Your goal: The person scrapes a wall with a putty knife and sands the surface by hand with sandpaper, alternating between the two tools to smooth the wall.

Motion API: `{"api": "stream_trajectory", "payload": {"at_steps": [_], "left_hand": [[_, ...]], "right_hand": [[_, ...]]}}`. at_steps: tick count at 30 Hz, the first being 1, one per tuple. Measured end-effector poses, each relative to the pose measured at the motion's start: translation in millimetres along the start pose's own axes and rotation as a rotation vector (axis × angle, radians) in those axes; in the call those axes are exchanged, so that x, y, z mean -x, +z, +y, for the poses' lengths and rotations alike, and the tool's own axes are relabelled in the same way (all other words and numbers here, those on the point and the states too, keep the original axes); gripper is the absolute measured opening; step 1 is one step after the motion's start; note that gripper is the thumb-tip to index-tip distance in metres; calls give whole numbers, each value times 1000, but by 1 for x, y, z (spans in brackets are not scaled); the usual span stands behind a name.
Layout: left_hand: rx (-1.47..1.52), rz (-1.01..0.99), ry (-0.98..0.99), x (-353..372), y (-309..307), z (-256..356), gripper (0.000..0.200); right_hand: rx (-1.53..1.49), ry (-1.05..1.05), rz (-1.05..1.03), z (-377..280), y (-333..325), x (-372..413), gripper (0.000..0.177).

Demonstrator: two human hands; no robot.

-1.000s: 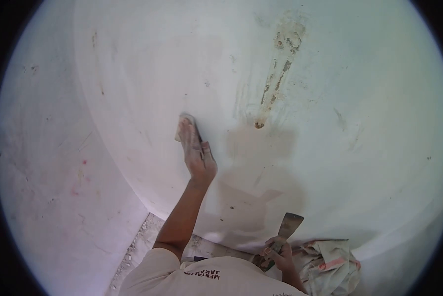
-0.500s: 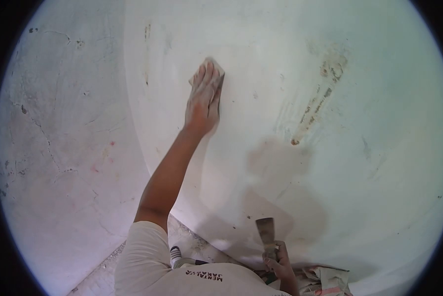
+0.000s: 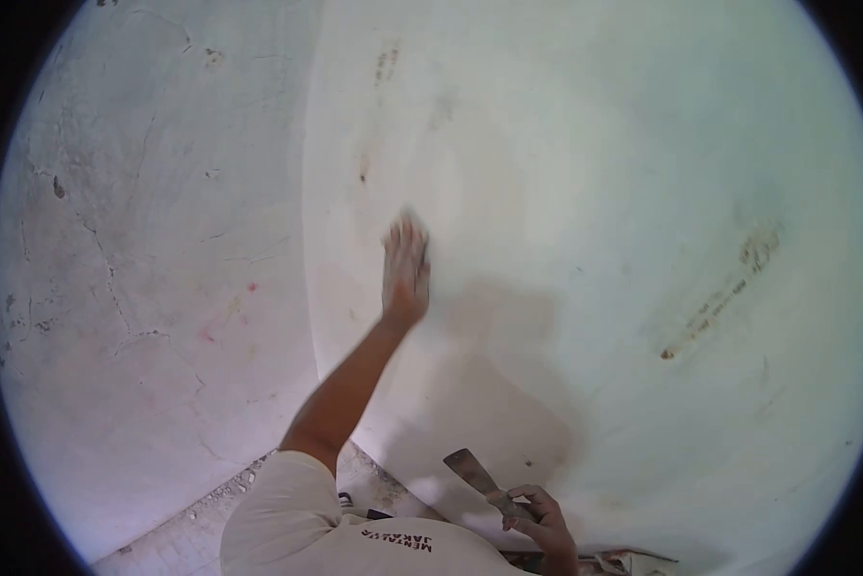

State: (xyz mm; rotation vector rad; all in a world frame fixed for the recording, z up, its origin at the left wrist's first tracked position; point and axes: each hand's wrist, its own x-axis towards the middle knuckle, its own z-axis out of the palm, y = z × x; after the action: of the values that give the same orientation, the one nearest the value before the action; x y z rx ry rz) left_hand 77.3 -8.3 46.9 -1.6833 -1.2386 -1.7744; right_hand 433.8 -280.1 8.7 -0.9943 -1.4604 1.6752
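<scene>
My left hand [image 3: 407, 274] lies flat against the pale wall [image 3: 585, 173], fingers pointing up and pressed over a small sheet of sandpaper. Only slim edges of the sandpaper [image 3: 408, 212] show past the fingertips; the hand covers the rest, and it is slightly blurred. Low on the right, close to my body, my right hand [image 3: 544, 523] grips a putty knife [image 3: 472, 470] by its handle. The knife's blade points up and left, apart from the wall as far as I can see.
Brown damaged streaks [image 3: 705, 317] mark the wall at right, with another patch [image 3: 386, 62] above my left hand. A cracked, rougher wall [image 3: 162, 240] meets it at left. Debris [image 3: 249, 475] lies along the floor edge. A crumpled bag [image 3: 628, 562] sits at the bottom right.
My left hand has slid down the wall with the sandpaper. The putty knife has tilted further left in my right hand. The view has shifted, moving the wall marks right and down.
</scene>
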Motion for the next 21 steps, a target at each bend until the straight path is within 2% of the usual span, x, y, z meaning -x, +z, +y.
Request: {"api": "stream_trajectory", "payload": {"at_steps": [4,8,10,15,17,18,21], "left_hand": [[42,-157,-205,112,-17,-50,55],[87,-199,-267,106,-43,-92,53],[86,-224,-238,66,-53,-106,53],[139,-63,-187,-54,-70,-130,49],[134,-22,-179,-110,-75,-137,48],[140,4,-160,-139,-78,-137,48],[152,-18,-134,-217,-96,-108,48]], "right_hand": [[52,-7,-60,4,20,-44,39],[105,-61,-147,3,53,-89,39],[89,-54,-166,9,73,-108,38],[151,19,-186,6,119,-126,30],[135,-39,-252,18,122,-130,32],[131,-70,-279,22,123,-131,35],[73,17,-190,5,139,-123,23]]}}
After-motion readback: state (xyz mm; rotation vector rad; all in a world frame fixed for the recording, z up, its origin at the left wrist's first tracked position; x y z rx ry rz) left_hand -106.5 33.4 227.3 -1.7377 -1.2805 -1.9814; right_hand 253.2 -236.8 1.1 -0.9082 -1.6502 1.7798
